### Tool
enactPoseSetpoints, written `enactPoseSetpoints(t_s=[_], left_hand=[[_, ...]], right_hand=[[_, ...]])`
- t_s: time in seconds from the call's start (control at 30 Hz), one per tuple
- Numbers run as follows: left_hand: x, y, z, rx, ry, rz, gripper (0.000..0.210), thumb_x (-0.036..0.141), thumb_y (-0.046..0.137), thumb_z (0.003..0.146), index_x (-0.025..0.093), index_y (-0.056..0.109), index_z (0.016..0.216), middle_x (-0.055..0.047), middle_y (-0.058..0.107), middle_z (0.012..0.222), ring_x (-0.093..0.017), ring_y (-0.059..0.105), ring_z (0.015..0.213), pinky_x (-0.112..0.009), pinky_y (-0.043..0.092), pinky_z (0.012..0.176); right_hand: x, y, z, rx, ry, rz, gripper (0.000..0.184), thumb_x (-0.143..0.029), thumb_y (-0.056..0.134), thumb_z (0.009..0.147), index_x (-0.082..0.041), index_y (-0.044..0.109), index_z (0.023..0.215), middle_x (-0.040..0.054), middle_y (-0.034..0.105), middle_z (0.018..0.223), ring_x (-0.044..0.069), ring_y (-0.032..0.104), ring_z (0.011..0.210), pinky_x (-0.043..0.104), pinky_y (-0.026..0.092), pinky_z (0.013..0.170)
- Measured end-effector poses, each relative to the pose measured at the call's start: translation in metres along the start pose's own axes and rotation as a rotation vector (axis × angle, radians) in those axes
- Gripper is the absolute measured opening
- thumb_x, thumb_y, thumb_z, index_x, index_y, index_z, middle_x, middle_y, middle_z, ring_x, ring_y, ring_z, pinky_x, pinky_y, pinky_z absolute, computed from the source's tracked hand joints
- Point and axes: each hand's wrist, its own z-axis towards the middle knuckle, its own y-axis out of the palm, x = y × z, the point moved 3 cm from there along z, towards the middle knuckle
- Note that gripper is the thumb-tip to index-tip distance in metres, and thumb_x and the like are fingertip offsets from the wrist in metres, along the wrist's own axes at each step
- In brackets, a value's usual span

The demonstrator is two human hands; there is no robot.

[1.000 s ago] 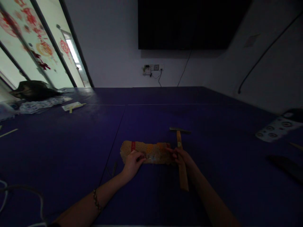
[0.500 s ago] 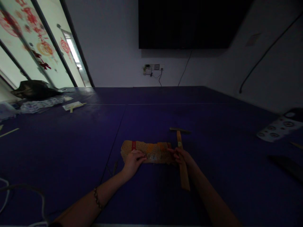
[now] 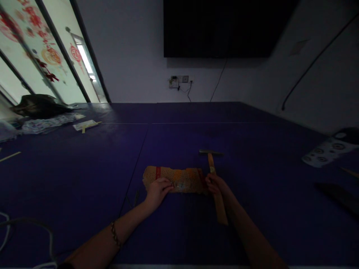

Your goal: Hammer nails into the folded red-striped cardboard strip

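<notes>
A brown, cardboard-like strip (image 3: 179, 175) lies on the purple table, covered in small dark holes, with red bands and orange patches. Small shiny marks or bits show on its near part, too small to name. My left hand (image 3: 157, 191) rests on the strip's left part, thumb and fingers pinched together; what is between them, if anything, is hidden. Just past the strip's right end, my right hand (image 3: 218, 186) is wrapped around the wooden handle of a hammer (image 3: 211, 160), its metal head pointing away from me.
Thin metal pieces (image 3: 136, 198) lie left of the strip. A dark flat object (image 3: 336, 196) and a patterned item (image 3: 322, 152) are at the right. White cables (image 3: 50, 243) run at the lower left; a black bag (image 3: 40, 105) sits at the far left.
My right forefinger, stretched toward the strip before, is now curled in around the hammer handle. The hammer has tilted slightly, its head a little to the left. My left hand stays in place.
</notes>
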Motion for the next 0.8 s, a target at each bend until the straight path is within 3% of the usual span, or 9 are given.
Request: enactPoseSetpoints(t_s=[0.13,0.33,0.5,0.6,0.7,0.8], left_hand=[[-0.002,0.0,0.003,-0.04,0.014,-0.025,0.015,0.022,0.056,0.078,0.016,0.069,0.072,-0.004,0.064,0.081,-0.014,0.061,0.076,-0.024,0.047,0.07],[-0.002,0.0,0.006,-0.033,-0.022,-0.055,0.013,0.021,0.058,0.076,0.017,0.069,0.071,-0.004,0.066,0.082,-0.015,0.061,0.075,-0.024,0.047,0.072],[0.0,0.002,0.006,-0.031,-0.023,-0.084,0.013,0.02,0.057,0.076,0.017,0.069,0.071,-0.003,0.066,0.081,-0.015,0.061,0.077,-0.025,0.047,0.073],[-0.001,0.004,0.006,-0.02,-0.015,-0.109,0.014,0.021,0.057,0.076,0.017,0.069,0.071,-0.003,0.066,0.08,-0.016,0.061,0.078,-0.025,0.047,0.073],[-0.002,0.006,0.008,-0.035,-0.01,-0.107,0.015,0.02,0.055,0.077,0.018,0.069,0.072,-0.004,0.065,0.077,-0.016,0.06,0.077,-0.024,0.047,0.07],[-0.002,0.006,0.009,-0.046,-0.029,-0.078,0.015,0.018,0.056,0.076,0.018,0.07,0.071,-0.003,0.065,0.074,-0.016,0.06,0.074,-0.024,0.046,0.066]], right_hand=[[-0.008,0.003,-0.003,-0.009,0.024,-0.018,0.037,-0.04,0.061,0.065,-0.021,0.033,0.051,-0.0113,0.039,0.036,0.0,0.019,0.018,0.013,0.016,0.022],[-0.026,0.018,-0.027,-0.011,0.062,-0.097,0.04,-0.059,0.054,0.064,-0.022,0.041,0.058,-0.0117,0.036,0.032,0.004,0.025,0.015,0.017,0.023,0.02],[-0.008,0.069,-0.09,0.013,0.089,-0.177,0.04,-0.06,0.052,0.066,-0.021,0.045,0.064,-0.0102,0.04,0.037,0.005,0.032,0.02,0.017,0.024,0.021],[0.008,0.105,-0.124,0.188,0.103,-0.357,0.038,-0.058,0.05,0.068,-0.02,0.045,0.065,-0.0103,0.04,0.041,0.003,0.029,0.022,0.014,0.017,0.021],[0.021,0.132,-0.136,0.178,0.141,-0.519,0.04,-0.058,0.049,0.067,-0.019,0.046,0.061,-0.0092,0.039,0.042,0.003,0.03,0.024,0.015,0.019,0.023],[0.029,0.139,-0.133,0.19,0.1,-0.645,0.04,-0.057,0.047,0.068,-0.019,0.046,0.058,-0.0071,0.04,0.043,0.004,0.032,0.026,0.018,0.021,0.024]])
